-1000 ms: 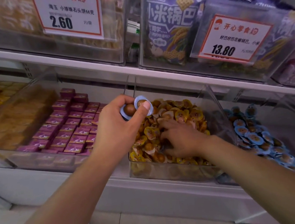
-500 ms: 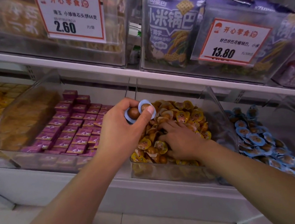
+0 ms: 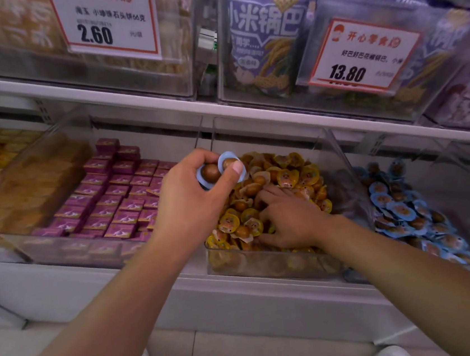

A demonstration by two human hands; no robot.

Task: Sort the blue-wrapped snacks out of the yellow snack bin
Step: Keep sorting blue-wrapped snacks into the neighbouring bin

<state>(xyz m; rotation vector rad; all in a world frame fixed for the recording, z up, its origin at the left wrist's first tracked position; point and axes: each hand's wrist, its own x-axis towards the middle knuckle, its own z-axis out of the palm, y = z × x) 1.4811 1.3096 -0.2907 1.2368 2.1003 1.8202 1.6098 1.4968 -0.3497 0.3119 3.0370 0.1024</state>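
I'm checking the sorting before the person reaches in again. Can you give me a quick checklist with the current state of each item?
1. Left hand grips blue-wrapped snacks securely: ok.
2. Right hand is in the yellow snack bin, fingers among the packs: ok.
3. Right hand has found a blue pack: cannot tell, fingertips buried.
4. No blue packs left on the visible surface of the yellow pile: ok.
5. Blue snack bin on the right is open for the drop: ok.
6. Left hand has room for another pack: cannot tell.
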